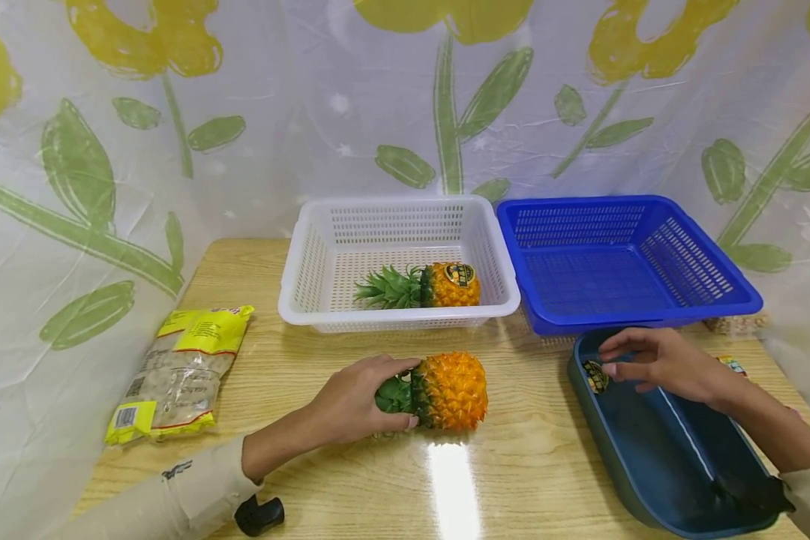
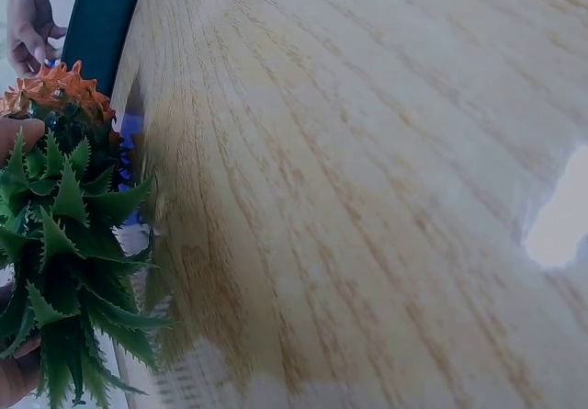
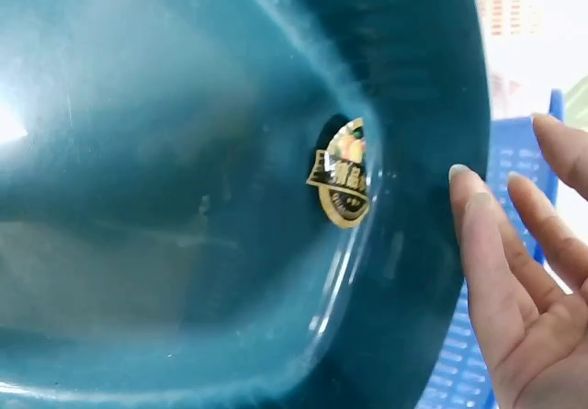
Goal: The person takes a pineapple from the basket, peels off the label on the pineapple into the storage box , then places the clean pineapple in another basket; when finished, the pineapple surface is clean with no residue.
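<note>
A small orange pineapple [image 1: 455, 391] lies on its side on the wooden table. My left hand [image 1: 351, 401] grips it round its green crown, thumb on the near side and fingers on the far side. The left wrist view shows the spiky leaves [image 2: 69, 244] close up. Over the far end of a dark teal basin [image 1: 655, 450] is my right hand [image 1: 668, 365], fingers loosely extended and holding nothing. An oval black-and-gold sticker [image 3: 344, 175] lies inside the basin at that end, beside the right fingers [image 3: 491, 253].
Behind stands a white basket [image 1: 398, 319] with a second pineapple [image 1: 452, 285] bearing a similar sticker. A blue basket [image 1: 580, 259] adjoins it on the right. At left lies a clear-and-yellow plastic packet [image 1: 182, 367]. A flowered curtain [image 1: 277, 112] encloses the table.
</note>
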{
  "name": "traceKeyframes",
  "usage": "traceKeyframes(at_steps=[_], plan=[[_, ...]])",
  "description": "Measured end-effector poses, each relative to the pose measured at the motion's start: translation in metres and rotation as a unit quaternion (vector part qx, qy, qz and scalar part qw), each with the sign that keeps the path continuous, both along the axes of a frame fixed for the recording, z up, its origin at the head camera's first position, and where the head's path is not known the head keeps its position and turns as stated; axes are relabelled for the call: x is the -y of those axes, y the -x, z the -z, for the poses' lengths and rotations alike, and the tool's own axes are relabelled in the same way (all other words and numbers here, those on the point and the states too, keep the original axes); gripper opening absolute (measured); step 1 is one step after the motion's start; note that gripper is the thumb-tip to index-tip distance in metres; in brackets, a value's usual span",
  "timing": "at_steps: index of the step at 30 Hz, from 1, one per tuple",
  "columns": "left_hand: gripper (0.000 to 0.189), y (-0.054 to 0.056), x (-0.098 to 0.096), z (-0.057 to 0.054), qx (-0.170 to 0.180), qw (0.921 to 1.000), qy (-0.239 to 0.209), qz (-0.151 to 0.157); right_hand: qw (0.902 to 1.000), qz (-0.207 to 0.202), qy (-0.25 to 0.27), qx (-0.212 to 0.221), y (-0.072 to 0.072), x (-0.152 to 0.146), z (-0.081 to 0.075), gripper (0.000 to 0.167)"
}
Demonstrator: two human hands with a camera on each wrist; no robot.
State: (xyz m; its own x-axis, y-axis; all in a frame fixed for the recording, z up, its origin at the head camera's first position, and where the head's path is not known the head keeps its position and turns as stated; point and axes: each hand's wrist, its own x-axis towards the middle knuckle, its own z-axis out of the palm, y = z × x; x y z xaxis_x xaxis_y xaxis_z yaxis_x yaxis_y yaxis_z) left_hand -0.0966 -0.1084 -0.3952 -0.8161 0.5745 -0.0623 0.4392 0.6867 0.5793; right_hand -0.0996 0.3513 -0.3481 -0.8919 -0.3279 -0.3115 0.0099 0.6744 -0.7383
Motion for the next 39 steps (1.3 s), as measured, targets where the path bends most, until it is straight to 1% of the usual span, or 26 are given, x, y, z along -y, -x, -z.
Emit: traceKeyframes(at_steps=[6,10,12,18,22,24,30,35,39], plan=[[0.078,0.001,0.001,0.001,-0.001,1.0,0.002,-0.001,0.9997,-0.017,0.019,-0.006,-0.005,0.011,-0.009,0.038],[0.078,0.002,0.002,0.001,-0.006,1.0,-0.002,0.003,0.9986,-0.037,0.037,-0.005,-0.008,0.026,-0.017,0.034],[0.078,0.003,0.002,0.0,-0.008,1.0,-0.003,0.004,0.9978,-0.047,0.045,-0.013,-0.01,0.034,-0.019,0.031],[0.078,0.003,0.003,0.0,-0.004,1.0,0.0,0.004,0.9924,-0.086,0.076,-0.044,-0.011,0.063,-0.014,0.024],[0.078,0.004,0.003,0.002,-0.007,1.0,0.001,0.005,0.9868,-0.113,0.109,-0.042,-0.009,0.082,-0.012,0.025],[0.078,0.004,0.002,0.002,-0.01,0.9999,-0.002,0.007,0.9851,-0.121,0.116,-0.039,-0.009,0.091,-0.011,0.026],[0.079,0.004,0.002,0.002,-0.019,0.9997,-0.009,0.01,0.983,-0.132,0.121,-0.041,-0.004,0.114,-0.009,0.026],[0.08,0.005,0.0,0.005,-0.024,0.9995,-0.011,0.015,0.9835,-0.131,0.12,-0.035,0.0,0.126,-0.006,0.026],[0.08,0.005,-0.001,0.006,-0.023,0.9995,-0.012,0.015,0.9817,-0.134,0.132,-0.031,0.004,0.136,-0.005,0.026]])
